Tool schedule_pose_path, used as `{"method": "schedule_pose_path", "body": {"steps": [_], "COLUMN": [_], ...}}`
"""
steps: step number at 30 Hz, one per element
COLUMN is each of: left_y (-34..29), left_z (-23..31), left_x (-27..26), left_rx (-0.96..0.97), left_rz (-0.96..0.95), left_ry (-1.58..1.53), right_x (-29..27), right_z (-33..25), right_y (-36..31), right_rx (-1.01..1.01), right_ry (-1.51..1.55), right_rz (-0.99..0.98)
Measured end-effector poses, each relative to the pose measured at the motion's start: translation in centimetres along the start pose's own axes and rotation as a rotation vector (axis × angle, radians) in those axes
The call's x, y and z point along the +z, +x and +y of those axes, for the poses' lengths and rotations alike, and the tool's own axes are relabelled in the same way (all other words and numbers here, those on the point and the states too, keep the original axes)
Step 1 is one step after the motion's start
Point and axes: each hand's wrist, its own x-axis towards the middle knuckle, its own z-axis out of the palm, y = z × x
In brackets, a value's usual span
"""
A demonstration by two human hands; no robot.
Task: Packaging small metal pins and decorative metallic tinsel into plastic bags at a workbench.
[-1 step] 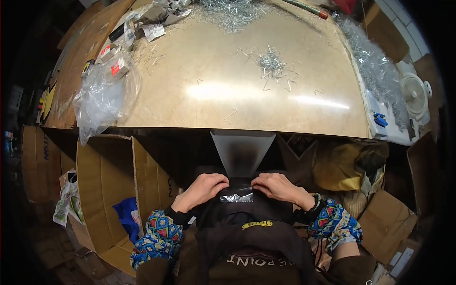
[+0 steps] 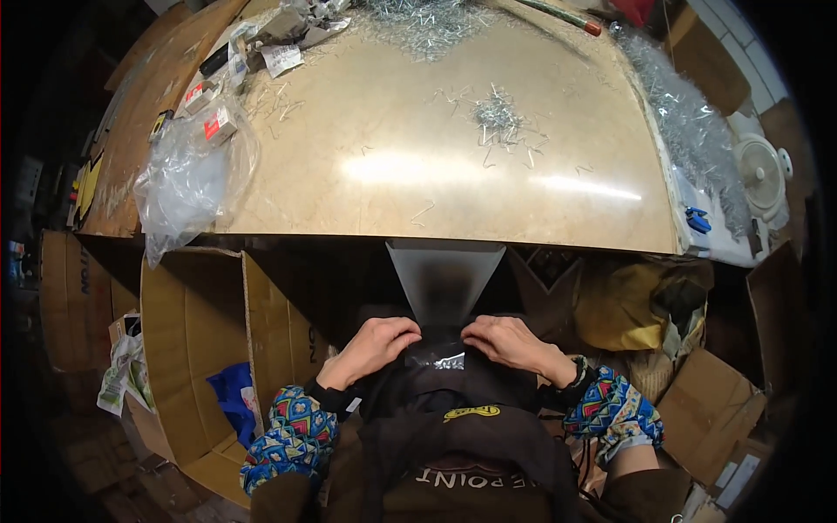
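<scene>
Below the table's front edge, at the narrow lower end of a grey chute, both my hands are closed in a pinch. My left hand grips the left side of a small clear plastic bag; my right hand has its right side. The bag hangs over my dark apron and shows mainly by its shine. Its mouth is hard to make out against the dark cloth. On the tabletop above lies a small heap of bent metal wire pieces, with several scattered around it.
A larger heap of wire pieces lies at the back. At the table's left are a crumpled plastic bag and small boxes. An open carton stands at my left, a yellow sack under the right side. A fan is far right.
The bright shine on the plastic bag has become smaller and dimmer. Both hands keep almost the same place and pinch.
</scene>
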Motion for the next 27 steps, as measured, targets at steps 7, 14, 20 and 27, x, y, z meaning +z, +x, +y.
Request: {"method": "schedule_pose_path", "body": {"steps": [7,14,20,27], "left_y": [-0.1,-0.4,0.0,0.2], "left_z": [-1.0,-2.8,-2.9,-3.2], "left_x": [1.3,2.4,1.8,3.0], "left_rx": [-0.227,-0.330,-0.346,-0.359], "left_rz": [0.185,0.199,0.321,0.320], "left_ry": [-0.237,-0.847,-1.187,-1.231], "right_x": [-0.8,-4.0,-16.9,-21.8], "right_z": [-0.9,-1.2,-3.0,3.0], "right_y": [0.5,0.7,10.2,19.5], "right_rx": [0.015,-0.026,0.030,0.058], "right_ry": [-0.146,0.066,-0.190,-0.234], "right_rz": [0.047,-0.155,0.457,0.511]}}
